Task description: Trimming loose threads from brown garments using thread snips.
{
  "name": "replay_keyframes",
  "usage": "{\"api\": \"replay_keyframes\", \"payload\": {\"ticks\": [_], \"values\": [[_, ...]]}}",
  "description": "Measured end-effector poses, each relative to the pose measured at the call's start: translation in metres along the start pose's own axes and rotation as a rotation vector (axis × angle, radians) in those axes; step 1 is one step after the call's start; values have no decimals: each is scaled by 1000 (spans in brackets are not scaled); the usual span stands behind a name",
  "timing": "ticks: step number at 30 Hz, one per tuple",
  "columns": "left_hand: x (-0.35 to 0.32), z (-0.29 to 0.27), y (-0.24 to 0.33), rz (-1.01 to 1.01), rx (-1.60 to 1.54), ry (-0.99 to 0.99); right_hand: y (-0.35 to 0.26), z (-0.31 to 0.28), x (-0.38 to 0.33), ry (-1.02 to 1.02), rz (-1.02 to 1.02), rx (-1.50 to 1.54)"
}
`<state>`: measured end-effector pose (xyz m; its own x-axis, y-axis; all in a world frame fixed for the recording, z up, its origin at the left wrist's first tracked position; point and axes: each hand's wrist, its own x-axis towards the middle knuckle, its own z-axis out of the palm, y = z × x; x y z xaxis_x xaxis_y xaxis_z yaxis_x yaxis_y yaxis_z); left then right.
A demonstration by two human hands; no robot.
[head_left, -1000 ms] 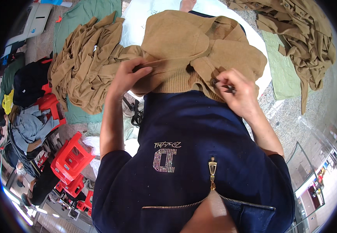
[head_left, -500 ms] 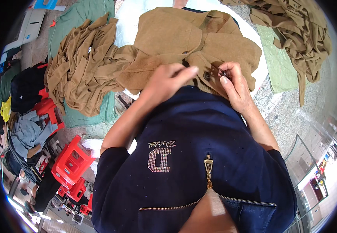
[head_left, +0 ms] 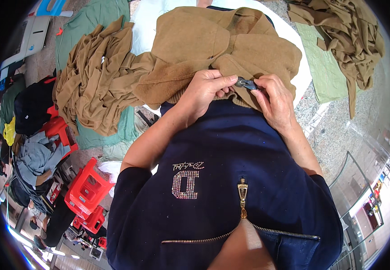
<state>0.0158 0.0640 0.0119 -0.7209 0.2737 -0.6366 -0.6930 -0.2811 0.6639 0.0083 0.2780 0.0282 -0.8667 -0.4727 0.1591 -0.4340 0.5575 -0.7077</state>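
Speckled stone floor spreads around the white surface [head_left: 303, 67] where the tan fleece garment [head_left: 213, 49] lies bunched against my lap, soft and floppy, best gripped at its hem, which my left hand [head_left: 206, 87] pinches while my right hand [head_left: 273, 101] pinches small metal snips [head_left: 245, 83].

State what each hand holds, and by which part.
Right hand pinches small snips by their handle end; left hand grips the tan garment at its lower edge.
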Motion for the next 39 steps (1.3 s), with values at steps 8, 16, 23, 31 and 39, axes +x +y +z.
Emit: {"api": "replay_keyframes", "payload": {"ticks": [8,16,23,31,39], "values": [[2,-1,-2,13,11,1,6,5,3,-14,-95,-28],[8,-6,-10,11,-144,-32,-12,11,9,-30,80,138],[-18,-33,19,583,604,209,3,14,12,35,46,71],[-33,-121,42,400,945,107,0,14,22,-44,-85,-117],[-66,-97,75,452,205,-2,-12,-27,57,302,-629,-233]]}}
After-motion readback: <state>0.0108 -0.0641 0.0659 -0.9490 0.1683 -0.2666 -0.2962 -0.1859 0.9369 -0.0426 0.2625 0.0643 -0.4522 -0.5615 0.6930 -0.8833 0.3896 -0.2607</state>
